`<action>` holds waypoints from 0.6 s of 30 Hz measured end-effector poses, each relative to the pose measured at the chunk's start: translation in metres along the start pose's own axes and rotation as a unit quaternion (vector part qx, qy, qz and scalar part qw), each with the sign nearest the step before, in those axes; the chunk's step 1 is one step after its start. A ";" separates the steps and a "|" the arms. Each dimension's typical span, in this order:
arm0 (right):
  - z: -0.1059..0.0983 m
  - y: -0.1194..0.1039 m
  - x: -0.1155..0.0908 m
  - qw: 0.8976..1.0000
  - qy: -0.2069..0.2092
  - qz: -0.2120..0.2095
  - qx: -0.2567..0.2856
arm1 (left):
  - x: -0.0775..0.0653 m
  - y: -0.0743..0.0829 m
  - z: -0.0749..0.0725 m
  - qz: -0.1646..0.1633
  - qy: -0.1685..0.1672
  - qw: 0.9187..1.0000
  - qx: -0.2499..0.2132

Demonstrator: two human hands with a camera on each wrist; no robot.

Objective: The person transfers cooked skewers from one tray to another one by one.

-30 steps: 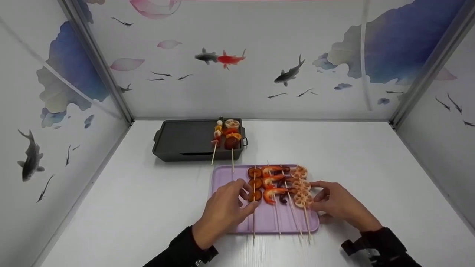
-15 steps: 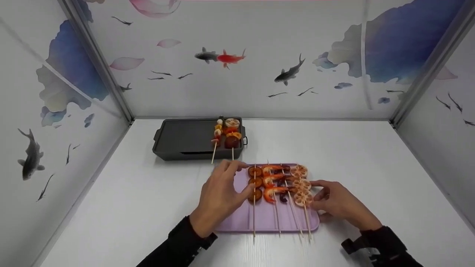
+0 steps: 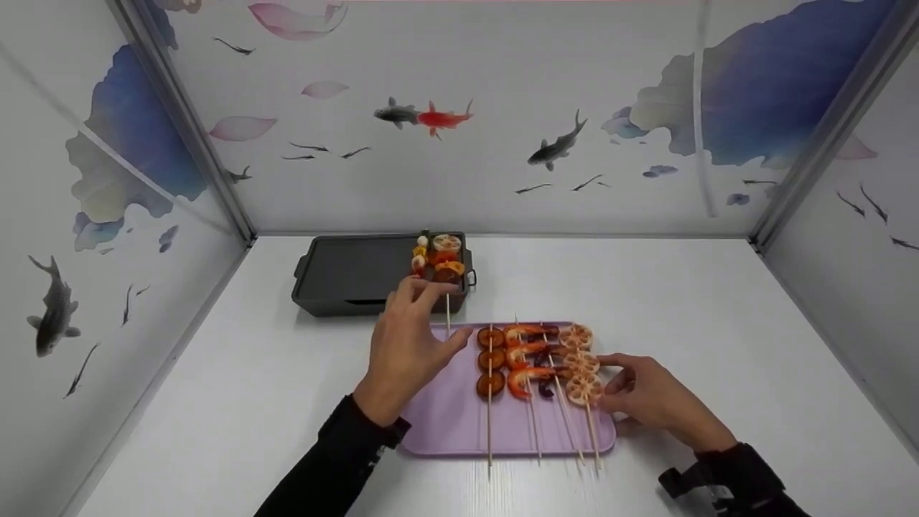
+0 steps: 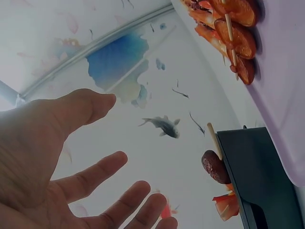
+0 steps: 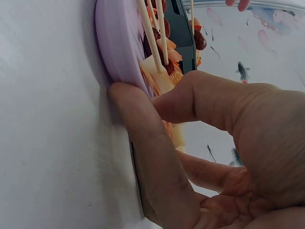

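My left hand (image 3: 409, 341) hovers with fingers spread over the left part of the purple tray (image 3: 445, 434), fingertips close to the front of the black grill pan (image 3: 344, 266). Nothing lies in its grasp in the left wrist view. My right hand (image 3: 657, 398) holds the tray's right edge, thumb at the rim beside the lotus root skewer (image 3: 583, 388). Left of that, the tray bears a skewer with dark curled pieces, a prawn skewer (image 3: 528, 377) and a skewer of round brown slices (image 3: 490, 359).
Two mixed skewers lie on the right end of the grill pan: a narrow one (image 3: 419, 260) and a wider one (image 3: 446, 260) topped with a lotus slice. The left hand partly covers their sticks. Patterned white walls (image 3: 502, 208) enclose the white table (image 3: 682, 287) on three sides.
My left hand has moved away from the brown-slice skewer, forward and left towards the grill pan, its fingers spreading. My right hand stays at the tray's edge; the skewers keep their places.
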State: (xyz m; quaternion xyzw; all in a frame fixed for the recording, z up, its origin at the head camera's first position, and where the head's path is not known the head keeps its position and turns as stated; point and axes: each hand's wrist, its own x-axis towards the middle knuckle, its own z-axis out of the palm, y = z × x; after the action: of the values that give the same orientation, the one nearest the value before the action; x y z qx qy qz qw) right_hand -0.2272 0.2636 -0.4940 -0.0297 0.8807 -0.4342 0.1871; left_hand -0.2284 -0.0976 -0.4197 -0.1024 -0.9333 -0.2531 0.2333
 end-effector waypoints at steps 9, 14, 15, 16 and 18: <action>0.001 0.000 0.000 1.000 0.004 -0.003 -0.005 | 0.021 -0.014 0.006 -0.033 0.021 0.999 0.004; 0.001 0.001 0.000 1.000 0.003 -0.003 0.000 | 0.032 -0.022 0.008 -0.058 0.034 0.998 0.001; 0.001 0.001 -0.001 1.000 0.003 -0.001 0.003 | 0.034 -0.024 0.008 -0.065 0.036 0.997 0.002; 0.001 0.001 -0.001 1.000 0.002 0.001 0.006 | 0.036 -0.025 0.009 -0.072 0.036 0.997 0.001; 0.001 0.001 -0.001 1.000 0.002 0.006 0.013 | 0.040 -0.026 0.010 -0.084 0.037 0.996 0.000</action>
State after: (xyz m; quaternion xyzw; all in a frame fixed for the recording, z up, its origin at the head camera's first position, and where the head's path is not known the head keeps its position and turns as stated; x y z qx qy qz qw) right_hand -0.2258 0.2635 -0.4950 -0.0206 0.8757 -0.4441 0.1882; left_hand -0.2756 -0.1119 -0.4191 -0.0144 -0.9293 -0.2752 0.2459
